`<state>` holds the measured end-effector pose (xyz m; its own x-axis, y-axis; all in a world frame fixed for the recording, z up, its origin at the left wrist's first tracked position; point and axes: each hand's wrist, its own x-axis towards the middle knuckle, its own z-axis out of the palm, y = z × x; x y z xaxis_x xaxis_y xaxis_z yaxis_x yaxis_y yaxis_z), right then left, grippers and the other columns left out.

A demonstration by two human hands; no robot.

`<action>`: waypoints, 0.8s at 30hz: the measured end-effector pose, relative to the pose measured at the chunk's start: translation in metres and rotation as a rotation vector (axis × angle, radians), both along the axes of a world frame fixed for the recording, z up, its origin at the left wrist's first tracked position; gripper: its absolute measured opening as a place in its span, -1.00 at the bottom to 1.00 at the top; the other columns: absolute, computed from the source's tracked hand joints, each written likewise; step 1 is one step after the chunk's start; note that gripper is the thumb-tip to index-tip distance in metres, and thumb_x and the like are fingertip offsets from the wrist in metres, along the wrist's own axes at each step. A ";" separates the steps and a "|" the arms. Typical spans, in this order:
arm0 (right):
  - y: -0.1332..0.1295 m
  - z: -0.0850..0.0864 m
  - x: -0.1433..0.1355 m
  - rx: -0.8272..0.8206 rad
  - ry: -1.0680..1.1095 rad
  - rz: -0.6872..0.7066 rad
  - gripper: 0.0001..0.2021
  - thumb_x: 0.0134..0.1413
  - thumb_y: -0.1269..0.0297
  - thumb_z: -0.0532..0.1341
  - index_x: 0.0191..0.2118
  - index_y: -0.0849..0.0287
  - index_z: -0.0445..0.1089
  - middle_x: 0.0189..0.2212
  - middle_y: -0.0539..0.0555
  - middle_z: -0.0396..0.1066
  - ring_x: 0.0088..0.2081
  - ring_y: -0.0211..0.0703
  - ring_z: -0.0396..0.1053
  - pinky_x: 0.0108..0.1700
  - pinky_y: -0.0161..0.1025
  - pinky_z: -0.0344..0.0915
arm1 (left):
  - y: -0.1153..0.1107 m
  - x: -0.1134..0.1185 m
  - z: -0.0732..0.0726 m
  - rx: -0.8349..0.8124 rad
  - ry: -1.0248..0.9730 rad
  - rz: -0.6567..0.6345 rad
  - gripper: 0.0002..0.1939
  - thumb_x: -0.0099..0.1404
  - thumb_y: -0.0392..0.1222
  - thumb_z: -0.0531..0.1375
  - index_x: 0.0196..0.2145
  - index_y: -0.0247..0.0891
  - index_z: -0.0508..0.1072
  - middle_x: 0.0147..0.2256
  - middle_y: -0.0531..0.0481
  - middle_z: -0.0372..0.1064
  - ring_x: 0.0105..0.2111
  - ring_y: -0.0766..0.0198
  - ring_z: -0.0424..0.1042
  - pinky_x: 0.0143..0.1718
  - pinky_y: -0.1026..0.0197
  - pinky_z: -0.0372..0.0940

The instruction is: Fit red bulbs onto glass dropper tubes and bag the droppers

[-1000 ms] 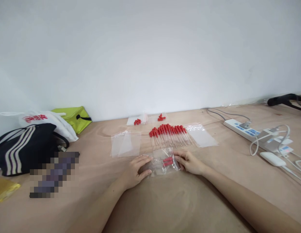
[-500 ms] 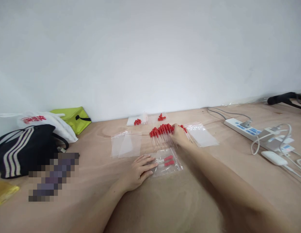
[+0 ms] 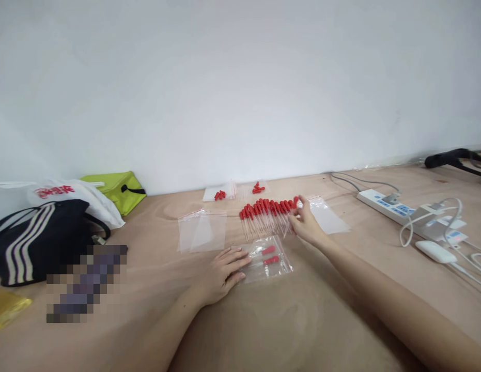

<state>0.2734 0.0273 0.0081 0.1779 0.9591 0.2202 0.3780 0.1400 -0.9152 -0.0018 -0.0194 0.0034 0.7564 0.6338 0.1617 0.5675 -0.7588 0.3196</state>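
Observation:
Flat on the table, my left hand has its fingers spread over the left part of a clear zip bag. Two droppers with red bulbs lie in the bag; their tubes run toward my fingers. Behind the bag, a row of red-bulbed droppers lies side by side, bulbs toward the wall. My right hand is at the row's right end, thumb and fingers closed round an end dropper with its bulb showing at the fingertips. Part of its tube is hidden.
Flat zip bags lie left of the row, and a bag stack lies right. Two small piles of red bulbs rest on bags near the wall. A power strip with cables is at right; a black bag is at left.
My right hand has moved right along the row to its end. The droppers there now lie closer together, in line with the others. My left hand stays on the bag.

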 end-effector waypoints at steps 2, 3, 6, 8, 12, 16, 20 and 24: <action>-0.020 -0.012 0.007 0.011 0.190 -0.005 -0.32 -0.08 0.27 0.04 0.14 0.13 -0.35 -0.54 -0.15 0.15 -0.65 -0.31 0.20 -0.60 -0.32 0.23 | 0.000 0.001 0.001 -0.010 0.005 0.011 -0.62 0.30 -0.16 0.00 0.08 -0.07 0.19 0.09 0.02 0.17 0.11 0.18 0.09 0.12 -0.03 0.01; -0.028 -0.016 0.009 0.030 0.255 -0.028 -0.34 -0.09 0.25 0.06 0.12 0.11 -0.31 -0.54 -0.15 0.15 -0.65 -0.32 0.21 -0.61 -0.32 0.23 | 0.000 0.001 0.001 -0.020 0.010 0.017 -0.61 0.30 -0.15 0.00 0.09 -0.08 0.17 0.09 0.01 0.17 0.11 0.18 0.09 0.12 -0.03 0.00; -0.039 -0.024 0.006 0.085 0.354 -0.119 -0.40 -0.13 0.22 0.11 0.03 0.11 -0.20 -0.53 -0.14 0.18 -0.60 -0.30 0.27 -0.55 -0.30 0.28 | 0.000 0.001 0.003 -0.050 0.023 0.026 -0.59 0.30 -0.14 0.00 0.10 -0.10 0.15 0.09 -0.01 0.16 0.11 0.17 0.08 0.12 -0.04 -0.02; -0.039 -0.026 0.002 0.097 0.377 -0.144 -0.44 -0.13 0.18 0.13 -0.03 0.11 -0.17 -0.54 -0.14 0.19 -0.59 -0.30 0.28 -0.52 -0.28 0.31 | 0.001 0.001 0.003 -0.060 0.022 0.020 -0.62 0.30 -0.14 0.00 0.08 -0.10 0.19 0.09 -0.01 0.16 0.11 0.17 0.08 0.13 -0.04 -0.03; -0.036 -0.032 -0.006 0.086 0.438 -0.113 -0.49 -0.12 0.10 0.15 -0.11 0.08 -0.15 -0.54 -0.13 0.23 -0.59 -0.27 0.30 -0.49 -0.23 0.33 | 0.001 0.000 0.002 -0.053 0.015 0.018 -0.65 0.30 -0.15 0.00 0.04 -0.11 0.26 0.09 -0.01 0.17 0.11 0.16 0.09 0.13 -0.04 -0.02; -0.040 -0.035 -0.014 0.048 0.564 -0.031 -0.55 -0.09 0.00 0.12 -0.19 0.06 -0.12 -0.50 -0.08 0.29 -0.52 -0.21 0.36 -0.42 -0.17 0.36 | 0.001 0.001 0.002 -0.054 0.030 0.020 -0.64 0.29 -0.15 0.00 0.04 -0.14 0.26 0.09 -0.02 0.17 0.12 0.17 0.08 0.13 -0.03 -0.03; -0.048 -0.033 -0.023 -0.047 0.623 0.086 -0.56 -0.13 -0.07 0.14 -0.26 0.06 -0.04 -0.54 -0.09 0.29 -0.55 -0.23 0.35 -0.46 -0.21 0.33 | -0.002 0.002 0.004 -0.070 0.024 0.070 -0.58 0.28 -0.15 0.01 0.10 -0.16 0.16 0.10 -0.03 0.15 0.11 0.17 0.08 0.13 -0.02 -0.01; -0.053 -0.031 -0.024 -0.126 0.462 0.170 -0.59 -0.26 -0.02 0.24 -0.35 0.13 0.13 -0.55 -0.08 0.28 -0.59 -0.33 0.27 -0.54 -0.30 0.27 | -0.004 0.002 0.004 -0.084 -0.020 0.116 -0.51 0.26 -0.13 0.04 0.14 -0.12 0.08 0.11 -0.03 0.13 0.10 0.14 0.10 0.10 -0.01 0.03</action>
